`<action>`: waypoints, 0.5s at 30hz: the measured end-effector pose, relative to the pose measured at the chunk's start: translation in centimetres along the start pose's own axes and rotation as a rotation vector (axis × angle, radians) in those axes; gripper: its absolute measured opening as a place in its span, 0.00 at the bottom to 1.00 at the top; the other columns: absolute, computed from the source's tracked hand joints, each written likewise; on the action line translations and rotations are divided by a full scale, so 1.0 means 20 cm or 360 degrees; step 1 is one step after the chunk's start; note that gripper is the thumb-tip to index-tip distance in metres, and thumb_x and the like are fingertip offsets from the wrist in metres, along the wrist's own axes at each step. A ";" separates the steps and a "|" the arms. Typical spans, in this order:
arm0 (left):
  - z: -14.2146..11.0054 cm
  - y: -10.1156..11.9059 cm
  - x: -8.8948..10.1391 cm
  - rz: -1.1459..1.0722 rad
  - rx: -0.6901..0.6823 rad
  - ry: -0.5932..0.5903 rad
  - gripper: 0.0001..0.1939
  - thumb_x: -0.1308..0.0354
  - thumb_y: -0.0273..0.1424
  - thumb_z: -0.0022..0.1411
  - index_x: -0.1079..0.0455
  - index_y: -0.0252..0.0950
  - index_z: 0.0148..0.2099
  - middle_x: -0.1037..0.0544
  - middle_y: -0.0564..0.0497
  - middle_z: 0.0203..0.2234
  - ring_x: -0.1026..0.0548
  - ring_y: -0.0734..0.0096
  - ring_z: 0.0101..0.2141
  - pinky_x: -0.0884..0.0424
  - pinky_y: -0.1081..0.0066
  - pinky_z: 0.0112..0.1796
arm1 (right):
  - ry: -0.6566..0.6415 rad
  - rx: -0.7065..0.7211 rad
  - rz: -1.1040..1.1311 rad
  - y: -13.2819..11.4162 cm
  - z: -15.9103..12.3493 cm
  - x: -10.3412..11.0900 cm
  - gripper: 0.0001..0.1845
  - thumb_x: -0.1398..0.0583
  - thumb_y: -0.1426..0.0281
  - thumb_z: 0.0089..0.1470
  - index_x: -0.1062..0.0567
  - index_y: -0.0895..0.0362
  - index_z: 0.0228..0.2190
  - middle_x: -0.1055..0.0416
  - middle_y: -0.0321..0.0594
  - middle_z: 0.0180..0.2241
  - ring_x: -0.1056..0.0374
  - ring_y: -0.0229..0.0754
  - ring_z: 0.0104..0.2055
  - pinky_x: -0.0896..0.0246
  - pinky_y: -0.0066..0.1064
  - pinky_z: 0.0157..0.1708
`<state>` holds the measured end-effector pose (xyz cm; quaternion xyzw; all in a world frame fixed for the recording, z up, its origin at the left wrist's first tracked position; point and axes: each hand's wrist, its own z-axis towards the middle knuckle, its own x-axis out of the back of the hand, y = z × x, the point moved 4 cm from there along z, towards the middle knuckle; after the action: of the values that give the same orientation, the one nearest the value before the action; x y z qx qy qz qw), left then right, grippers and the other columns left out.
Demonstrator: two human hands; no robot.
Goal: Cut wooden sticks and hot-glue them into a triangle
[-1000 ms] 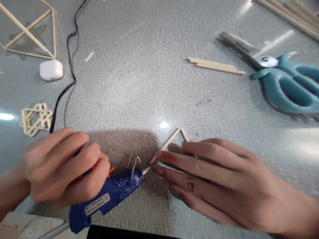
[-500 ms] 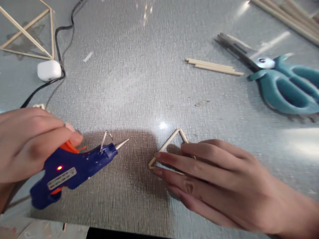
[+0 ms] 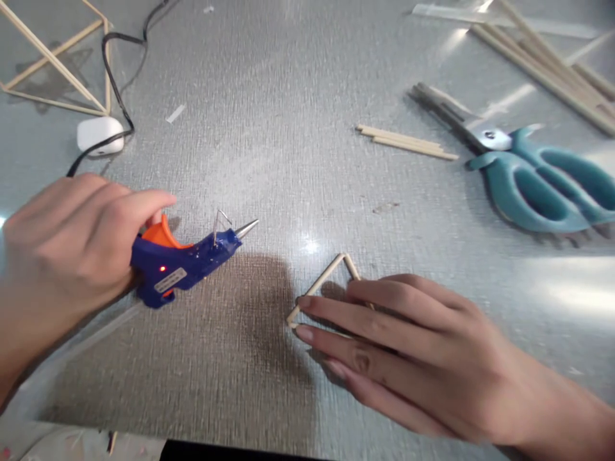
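Observation:
My left hand is wrapped around a blue hot glue gun with an orange trigger and a lit red light. Its metal nozzle points up and right, above the table and apart from the sticks. A small frame of thin wooden sticks lies flat on the table, with two corners showing. Over its right and lower parts lies my right hand, which hides them. The fingertips hold the frame against the table near its left corner.
Several short sticks lie beyond the frame, near teal-handled scissors. Longer sticks are at the back right. A larger stick structure, a white case and a black cable occupy the back left.
My left hand has moved the glue gun up and slightly right, farther from the table's front edge. My right hand and the small frame stay in nearly the same place.

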<state>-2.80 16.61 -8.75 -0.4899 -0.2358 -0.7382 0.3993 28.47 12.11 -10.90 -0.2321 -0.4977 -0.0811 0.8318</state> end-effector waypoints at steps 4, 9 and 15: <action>0.05 0.02 -0.04 0.0345 0.0052 -0.0215 0.22 0.46 0.32 0.71 0.35 0.34 0.64 0.25 0.46 0.42 0.27 0.56 0.47 0.27 0.53 0.51 | -0.0022 0.0000 -0.0001 0.00 0.01 0.00 0.10 0.40 0.71 0.64 0.20 0.55 0.44 0.21 0.34 0.49 0.29 0.40 0.48 0.32 0.34 0.42; 0.07 -0.01 -0.06 0.0014 0.0125 -0.0291 0.27 0.54 0.38 0.74 0.45 0.31 0.70 0.28 0.45 0.48 0.30 0.56 0.50 0.31 0.45 0.56 | -0.0011 0.0004 0.0017 0.00 0.01 -0.01 0.10 0.41 0.72 0.65 0.20 0.56 0.44 0.21 0.34 0.49 0.30 0.41 0.48 0.33 0.34 0.42; 0.04 -0.04 -0.05 -0.0034 0.0222 -0.0373 0.41 0.59 0.54 0.71 0.54 0.31 0.74 0.30 0.43 0.51 0.32 0.53 0.49 0.33 0.42 0.54 | -0.0012 -0.0020 0.0030 0.00 0.01 0.00 0.10 0.40 0.72 0.64 0.20 0.56 0.44 0.21 0.33 0.48 0.30 0.40 0.48 0.32 0.34 0.41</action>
<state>-2.91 18.01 -9.31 -0.5413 -0.3368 -0.6620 0.3942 28.30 12.14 -10.87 -0.2422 -0.4981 -0.0754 0.8292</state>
